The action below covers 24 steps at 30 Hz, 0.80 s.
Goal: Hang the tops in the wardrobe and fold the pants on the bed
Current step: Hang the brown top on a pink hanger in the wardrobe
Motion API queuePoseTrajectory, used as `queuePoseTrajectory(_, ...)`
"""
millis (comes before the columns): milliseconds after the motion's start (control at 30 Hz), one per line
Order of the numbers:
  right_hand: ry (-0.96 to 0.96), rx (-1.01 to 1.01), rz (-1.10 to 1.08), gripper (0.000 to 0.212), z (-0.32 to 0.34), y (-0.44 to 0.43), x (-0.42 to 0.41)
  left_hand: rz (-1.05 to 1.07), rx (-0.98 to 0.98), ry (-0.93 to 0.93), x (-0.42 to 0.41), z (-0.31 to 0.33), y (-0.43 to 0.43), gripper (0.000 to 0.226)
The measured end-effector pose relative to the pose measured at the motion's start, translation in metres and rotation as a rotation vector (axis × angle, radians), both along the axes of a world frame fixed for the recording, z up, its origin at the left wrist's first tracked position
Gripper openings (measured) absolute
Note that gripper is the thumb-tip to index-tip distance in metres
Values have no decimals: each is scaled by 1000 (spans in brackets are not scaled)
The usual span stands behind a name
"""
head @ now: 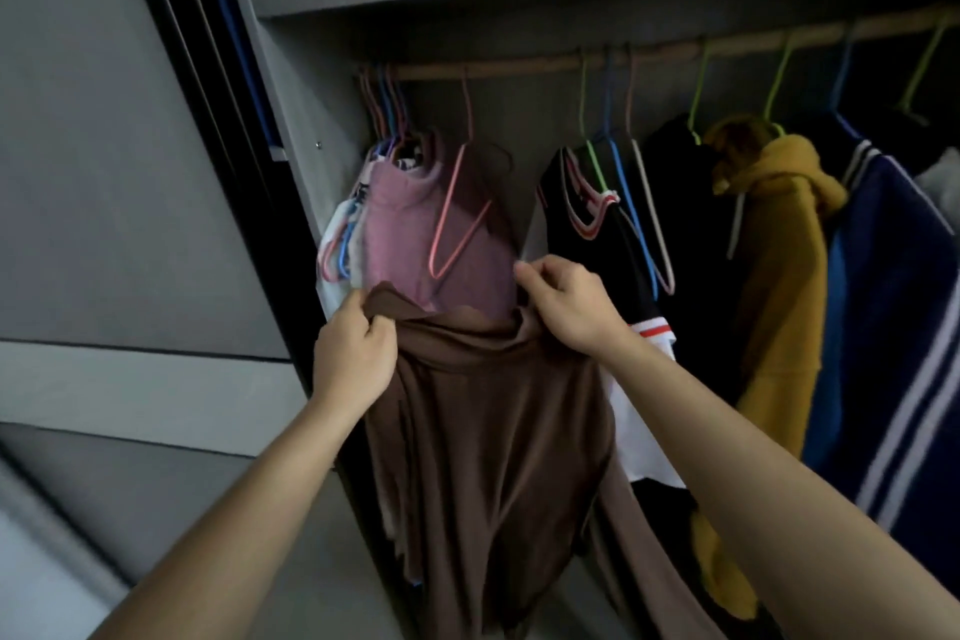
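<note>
The left hand (358,353) and right hand (566,307) grip the brown top (493,431) by its upper edge, just under the pink hanger (462,203) in the wardrobe (301,94). A tug could unhook that hanger from the rod (519,62).

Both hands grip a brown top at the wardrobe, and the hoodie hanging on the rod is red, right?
Not quite. The head view shows the hoodie is mustard yellow, not red. Otherwise yes: the left hand and right hand grip the brown top at the wardrobe, and the hoodie hangs on the rod.
</note>
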State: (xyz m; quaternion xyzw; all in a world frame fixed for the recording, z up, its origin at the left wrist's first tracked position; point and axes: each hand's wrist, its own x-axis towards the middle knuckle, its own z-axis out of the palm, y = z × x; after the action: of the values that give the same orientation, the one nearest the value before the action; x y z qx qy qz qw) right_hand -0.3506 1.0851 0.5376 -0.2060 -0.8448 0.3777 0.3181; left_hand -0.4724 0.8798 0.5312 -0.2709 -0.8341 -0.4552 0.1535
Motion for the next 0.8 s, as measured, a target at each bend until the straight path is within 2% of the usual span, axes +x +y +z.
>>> queuePoseTrajectory(100, -60, 16, -64, 36, 9, -9, -42, -87, 143, -177, -32, 6, 9, 22)
queuePoseTrajectory(267, -29, 34, -271, 58, 27, -21, -97, -219, 259, -297, -82, 9, 21, 32)
queuePoseTrajectory(367, 43, -169, -221, 64, 40, -27, -134, -316, 262, -327, -106, 2, 25, 20)
queuePoseTrajectory(400, 60, -275, -161, 59, 43, -30, -148, -340, 256, -337, -113, -1, 28, 14)
queuePoseTrajectory(500, 149, -447, -67, 11, 46, -38, -178, -377, 264, -352, -125, -8, 34, 8)
queuePoseTrajectory(567, 217, -483, -182, 17, 49, -41, -184, -391, 275, -336, -129, -9, 40, 9)
queuePoseTrajectory(633, 270, -418, -300, 24, 51, -36, -179, -398, 283, -326, -132, -10, 47, 10)
queuePoseTrajectory(800, 467, -419, -337, 17, 62, -24, -143, -447, 285, -303, -126, -15, 57, 17)
